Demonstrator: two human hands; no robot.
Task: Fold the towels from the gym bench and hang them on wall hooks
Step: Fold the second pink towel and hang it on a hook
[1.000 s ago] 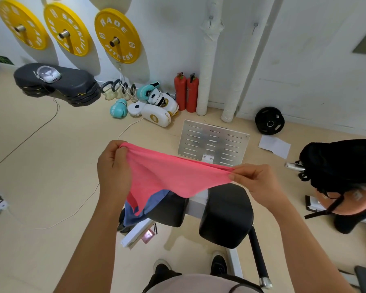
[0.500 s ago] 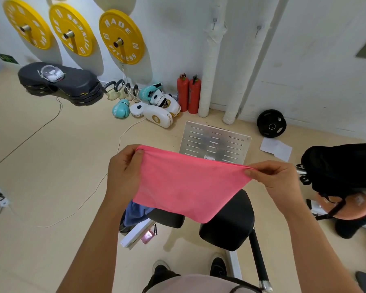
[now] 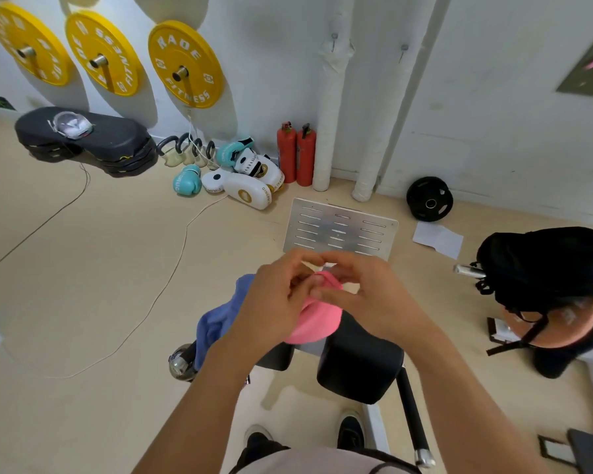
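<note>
Progress at the first fold, read left to right across the head view. Blue towel (image 3: 216, 323) lies heaped and unfolded at the left end of the gym bench (image 3: 356, 367), partly draped over the edge of this padded surface; it appears not yet handled. Left hand (image 3: 274, 302) is raised above the bench, its fingers (image 3: 302, 285) closed on the upper edge of the pink towel (image 3: 317, 319). The pink towel hangs doubled below the two hands, above the bench and clear of its pads as far as can be told, with its top corners brought together. Right hand (image 3: 367, 295) meets the left, fingertips touching or nearly so, and pinches the same gathered edge; neither hand is spread wide. Two wall hooks (image 3: 334, 39) stand high on the white wall behind, just beside the wrapped pipes (image 3: 329, 114), and both are bare.

Judged from this arrangement, the work is at an early stage: one towel is halfway through folding, with perhaps one further fold still to make; the other waits on the surface; nothing has been hung. Remaining steps would be to finish the pink towel, carry it to a hook, then fold and hang the blue one. Whether more towels lie hidden beneath the arms cannot be told.
</note>
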